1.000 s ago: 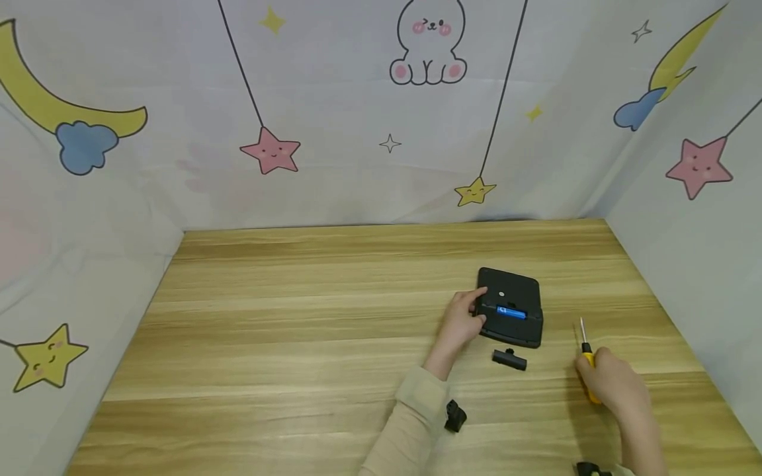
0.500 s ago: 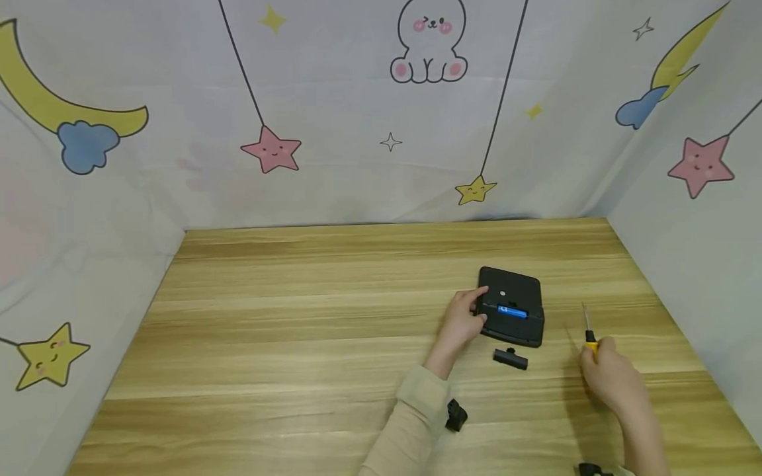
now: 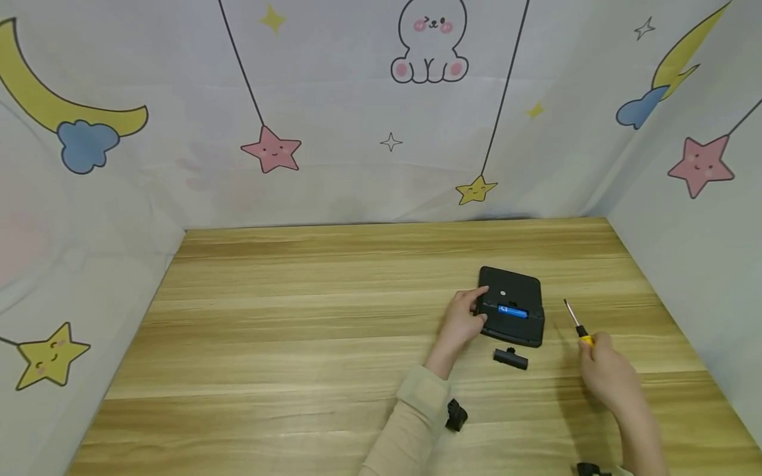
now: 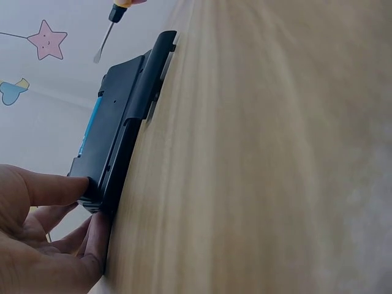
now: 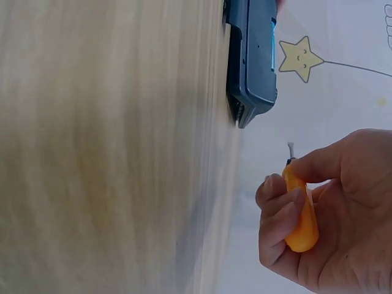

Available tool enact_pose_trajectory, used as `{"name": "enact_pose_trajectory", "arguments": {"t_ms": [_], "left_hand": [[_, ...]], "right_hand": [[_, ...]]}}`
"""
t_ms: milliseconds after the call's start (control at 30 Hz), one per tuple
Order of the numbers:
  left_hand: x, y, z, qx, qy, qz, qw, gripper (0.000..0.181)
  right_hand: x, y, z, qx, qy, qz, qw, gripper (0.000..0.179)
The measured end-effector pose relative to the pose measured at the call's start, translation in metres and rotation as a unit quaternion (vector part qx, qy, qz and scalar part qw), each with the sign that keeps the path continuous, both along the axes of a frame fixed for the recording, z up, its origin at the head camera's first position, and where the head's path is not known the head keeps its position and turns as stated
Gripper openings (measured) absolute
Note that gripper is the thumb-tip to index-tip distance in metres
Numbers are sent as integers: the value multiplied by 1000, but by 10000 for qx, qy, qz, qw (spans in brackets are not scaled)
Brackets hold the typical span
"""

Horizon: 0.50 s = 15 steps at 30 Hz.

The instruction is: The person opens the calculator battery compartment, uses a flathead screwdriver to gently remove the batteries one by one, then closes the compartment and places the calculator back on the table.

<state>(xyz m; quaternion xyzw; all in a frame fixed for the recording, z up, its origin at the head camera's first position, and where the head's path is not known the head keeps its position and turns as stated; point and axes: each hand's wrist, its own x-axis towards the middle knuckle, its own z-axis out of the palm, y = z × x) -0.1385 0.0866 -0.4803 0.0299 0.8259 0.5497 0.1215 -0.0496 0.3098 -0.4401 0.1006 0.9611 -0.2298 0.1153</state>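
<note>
A flat black battery-powered device point(image 3: 519, 288) lies underside up on the table, with one blue battery point(image 3: 513, 311) in its uncovered compartment. My left hand point(image 3: 462, 320) grips the device's left edge, thumb on top and fingers against the side and below in the left wrist view. To the right, my right hand point(image 3: 613, 375) holds a screwdriver point(image 3: 583, 332) in curled fingers, its yellow-orange handle point(image 5: 301, 226) in the palm. The metal tip points up and left, above the table and apart from the device. Just in front of the device lies a black battery cover point(image 3: 510, 359).
The wood-grain table point(image 3: 268, 344) is bounded by white printed cloth point(image 3: 333, 192) at the back and both sides. Beside the left sleeve point(image 3: 411, 423) sits a small black object point(image 3: 456, 416); another black piece point(image 3: 589, 469) shows by the right wrist.
My right hand has moved slightly up, away from the front edge, and the screwdriver's tip has swung left toward the device. The left hand, device and cover stay in place.
</note>
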Motion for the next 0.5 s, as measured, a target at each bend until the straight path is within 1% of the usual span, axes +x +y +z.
{"name": "enact_pose_trajectory", "arguments": {"t_ms": [167, 233, 367, 500], "left_hand": [[0, 0, 1, 42, 0, -2, 10000, 55], [0, 0, 1, 50, 17, 2, 10000, 55], [0, -1, 1, 43, 40, 2, 10000, 55], [1, -1, 2, 61, 25, -19, 10000, 55]], "right_hand": [[1, -6, 3, -133, -4, 148, 9998, 44], [2, -9, 4, -175, 78, 190, 9996, 41], [3, -14, 4, -249, 177, 214, 9993, 39], [2, -17, 4, -276, 125, 211, 9993, 41]]}}
